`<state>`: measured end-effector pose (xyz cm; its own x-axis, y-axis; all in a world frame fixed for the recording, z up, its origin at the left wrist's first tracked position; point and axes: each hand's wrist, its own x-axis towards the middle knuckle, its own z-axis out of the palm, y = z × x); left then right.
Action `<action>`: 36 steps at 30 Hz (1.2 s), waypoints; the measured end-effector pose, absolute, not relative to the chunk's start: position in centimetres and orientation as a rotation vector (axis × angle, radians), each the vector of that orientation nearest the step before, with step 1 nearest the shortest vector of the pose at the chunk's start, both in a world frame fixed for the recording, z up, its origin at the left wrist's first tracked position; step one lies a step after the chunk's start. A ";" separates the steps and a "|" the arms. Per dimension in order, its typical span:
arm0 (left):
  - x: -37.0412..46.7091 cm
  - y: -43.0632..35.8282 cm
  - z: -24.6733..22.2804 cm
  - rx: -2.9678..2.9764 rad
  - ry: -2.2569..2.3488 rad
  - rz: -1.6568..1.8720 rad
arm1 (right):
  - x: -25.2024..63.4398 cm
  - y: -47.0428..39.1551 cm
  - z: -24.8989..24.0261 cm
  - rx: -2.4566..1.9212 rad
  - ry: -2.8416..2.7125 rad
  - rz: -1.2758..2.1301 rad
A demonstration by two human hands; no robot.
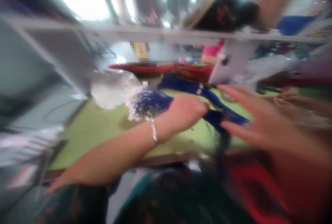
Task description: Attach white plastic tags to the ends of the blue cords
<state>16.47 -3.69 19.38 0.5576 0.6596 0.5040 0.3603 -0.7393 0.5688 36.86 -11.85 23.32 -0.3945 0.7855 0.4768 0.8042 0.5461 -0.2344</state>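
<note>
My left hand (189, 111), with a pale bracelet at the wrist, is closed around a bundle of dark blue strands (158, 103). The bundle's frayed end with whitish tips fans out to the left of the fist, and its other end runs right toward my right hand (256, 120). That hand is blurred, its thumb and fingers spread apart around the strands without visibly closing on them. Behind the fist, another dark blue bundle (178, 83) with a light band lies on the green tabletop (90, 134).
A clear plastic bag with white contents (111, 89) sits at the back left. Long red strands (160, 67) lie along the back edge. Above runs a white shelf (155, 32) loaded with items. Another person's hand (290, 98) is at the right.
</note>
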 end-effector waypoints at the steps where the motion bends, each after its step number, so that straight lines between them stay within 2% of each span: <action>1: 16.5 -3.4 19.0 2.388 0.840 1.031 | 34.7 -10.3 22.4 -1.233 -2.338 0.003; 7: 11.6 -1.4 15.7 2.185 0.903 1.058 | 27.8 -1.2 13.9 -1.569 -2.228 0.420; 10: 7.9 -4.3 13.2 1.944 0.877 1.247 | 27.8 1.2 13.4 -1.791 -2.194 0.836; 12: 6.6 -7.0 11.2 1.690 0.945 1.319 | 28.0 1.6 15.0 -1.815 -2.121 0.940; 17: 9.1 -8.6 6.9 1.107 0.538 0.872 | 27.1 0.3 20.7 -1.822 -2.162 0.859; 22: 12.2 -3.7 8.4 0.512 0.228 1.091 | 27.3 -2.2 22.4 -1.904 -2.266 0.745; 27: 11.3 -2.1 11.7 0.146 0.257 1.340 | 29.6 -6.6 19.8 -1.822 -2.472 0.430; 31: 10.4 -1.9 12.8 0.116 0.337 1.401 | 29.6 -10.2 15.9 -1.889 -2.459 0.236; 33: 10.1 -2.0 13.1 0.181 0.350 1.366 | 29.0 -11.4 13.6 -1.907 -2.425 0.215; 36: 9.6 -2.2 13.4 0.298 0.441 1.294 | 28.1 -12.1 10.3 -1.806 -2.410 0.357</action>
